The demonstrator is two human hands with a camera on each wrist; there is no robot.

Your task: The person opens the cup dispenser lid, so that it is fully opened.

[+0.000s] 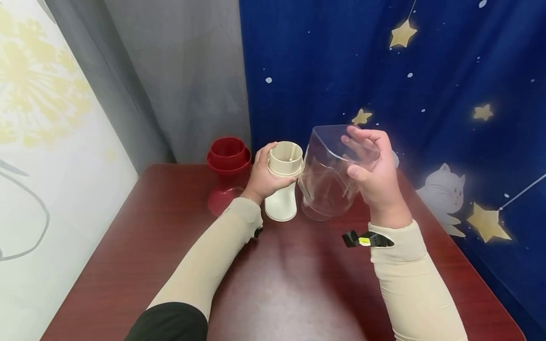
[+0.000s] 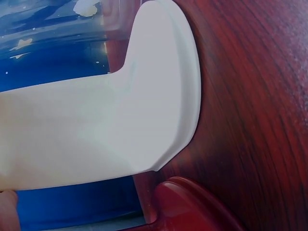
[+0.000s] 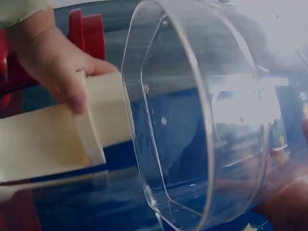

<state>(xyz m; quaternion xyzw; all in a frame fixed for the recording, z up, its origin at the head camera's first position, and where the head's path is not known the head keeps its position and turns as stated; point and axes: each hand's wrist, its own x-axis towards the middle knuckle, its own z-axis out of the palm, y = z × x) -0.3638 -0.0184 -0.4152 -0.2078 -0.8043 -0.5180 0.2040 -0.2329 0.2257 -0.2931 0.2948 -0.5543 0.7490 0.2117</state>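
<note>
A cream plastic boot-shaped stand [image 1: 280, 203] with a round, open collar on top stands upright on the table, its foot also in the left wrist view. My left hand [image 1: 266, 173] grips it just below the collar, thumb in front and fingers round the far side. My right hand [image 1: 379, 170] holds a clear plastic container [image 1: 326, 177] just right of the stand, thumb on the near side and fingers round the back. In the right wrist view, the container's wide rim [image 3: 197, 72] overlaps the end of the cream collar [image 3: 108, 89].
A red plastic stand [image 1: 228, 161] of similar shape is left of the cream one, partly behind my left hand. All are near the back of a dark red wooden table [image 1: 277, 279]. Grey and blue curtains [image 1: 324, 61] hang behind it, and a white patterned wall [image 1: 47, 142] rises at left.
</note>
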